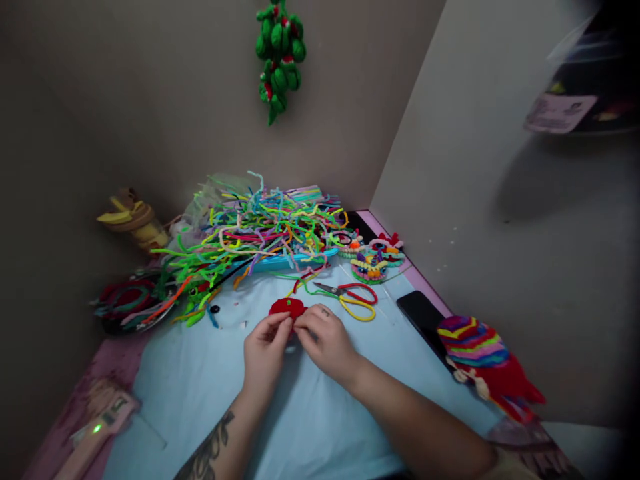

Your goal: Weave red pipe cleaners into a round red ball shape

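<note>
My left hand [265, 350] and my right hand [325, 340] meet over the pale blue mat [210, 387], both with fingers pinched on a small red fuzzy craft piece [287, 308] made of pipe cleaner. The piece sticks out beyond my fingertips, toward the far side. Red and yellow handled scissors [350, 297] lie just right of my right hand. A big tangle of coloured pipe cleaners [255, 230] is heaped behind the piece.
A black phone [423, 313] lies at the right edge. A rainbow-striped craft figure [477, 353] sits beside it. Woven coloured pieces [373, 260] lie far right. A glue gun [95, 427] with a green light rests front left. A green ornament [279, 57] hangs on the wall.
</note>
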`<act>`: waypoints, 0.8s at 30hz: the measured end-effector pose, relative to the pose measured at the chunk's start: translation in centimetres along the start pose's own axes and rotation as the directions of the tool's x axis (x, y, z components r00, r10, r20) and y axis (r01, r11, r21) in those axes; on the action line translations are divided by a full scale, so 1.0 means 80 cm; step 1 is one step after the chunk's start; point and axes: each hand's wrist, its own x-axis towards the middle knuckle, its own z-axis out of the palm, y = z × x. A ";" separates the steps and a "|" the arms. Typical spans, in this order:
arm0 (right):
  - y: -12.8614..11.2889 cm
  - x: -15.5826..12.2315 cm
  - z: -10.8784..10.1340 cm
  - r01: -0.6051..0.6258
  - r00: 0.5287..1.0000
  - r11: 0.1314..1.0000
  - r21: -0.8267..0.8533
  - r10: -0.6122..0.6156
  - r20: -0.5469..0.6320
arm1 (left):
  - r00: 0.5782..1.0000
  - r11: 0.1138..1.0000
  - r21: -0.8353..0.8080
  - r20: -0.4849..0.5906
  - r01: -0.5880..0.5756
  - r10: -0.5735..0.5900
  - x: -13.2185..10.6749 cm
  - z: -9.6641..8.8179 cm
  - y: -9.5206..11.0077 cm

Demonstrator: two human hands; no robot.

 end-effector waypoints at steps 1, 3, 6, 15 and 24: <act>-0.001 0.000 0.000 0.010 1.000 1.000 0.020 -0.010 -0.024 | 1.000 0.999 0.025 0.001 -0.020 0.020 0.000 0.000 0.000; -0.006 -0.001 -0.001 0.059 0.996 0.996 0.071 -0.053 -0.071 | 0.998 0.995 0.074 0.012 -0.067 0.067 -0.001 0.001 0.000; -0.018 -0.005 -0.002 0.259 0.965 0.950 0.175 -0.249 -0.079 | 0.996 0.992 0.094 0.025 -0.087 0.085 -0.001 0.002 -0.002; -0.005 -0.003 -0.003 -0.010 0.978 0.986 0.167 0.044 -0.202 | 0.997 0.998 -0.061 -0.075 0.016 -0.020 0.013 -0.010 -0.013; 0.007 0.001 -0.001 -0.026 0.987 0.997 0.069 0.037 -0.156 | 0.999 0.999 -0.027 -0.006 -0.032 0.032 0.004 -0.007 -0.007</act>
